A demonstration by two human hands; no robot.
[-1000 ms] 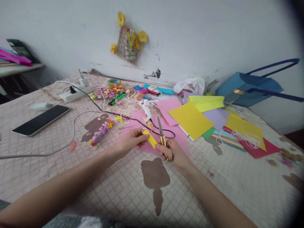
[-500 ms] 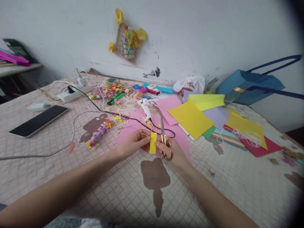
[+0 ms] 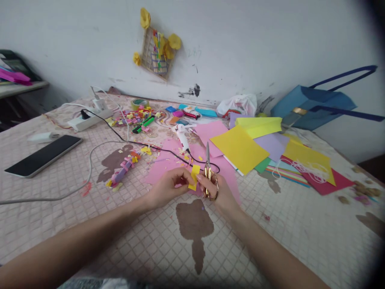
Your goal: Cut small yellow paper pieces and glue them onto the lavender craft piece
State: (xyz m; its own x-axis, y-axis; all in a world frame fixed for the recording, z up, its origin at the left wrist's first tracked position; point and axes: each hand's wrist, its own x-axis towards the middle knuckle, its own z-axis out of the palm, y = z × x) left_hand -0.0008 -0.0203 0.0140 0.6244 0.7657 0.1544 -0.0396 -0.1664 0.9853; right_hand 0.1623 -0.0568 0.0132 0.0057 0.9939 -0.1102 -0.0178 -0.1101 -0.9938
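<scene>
A small yellow paper strip point(image 3: 195, 171) is pinched between the fingertips of my left hand point(image 3: 171, 184). My right hand point(image 3: 218, 188) has its fingers closed around the gold handles of a pair of scissors point(image 3: 207, 160), whose blades point away from me and look closed. The right thumb and fingertips reach the strip's right edge. Beneath both hands lies a pink paper sheet point(image 3: 162, 162). Just beyond them rests a white glue gun point(image 3: 182, 136) with a black cord. To the left is a purple paper stick with pink and yellow bits point(image 3: 123, 170).
Coloured paper sheets point(image 3: 239, 149) spread out at the right, with white string point(image 3: 309, 168) on top. A phone point(image 3: 43, 155) and a power strip point(image 3: 88, 119) lie at the left. Cables cross the table. A green cutter point(image 3: 143, 124), paper scraps and a blue bag point(image 3: 313, 107) are farther back.
The left fingers have shifted on the yellow strip, which is now tilted and partly covered by them. The right hand keeps hold of the scissors. The whole view has shifted slightly.
</scene>
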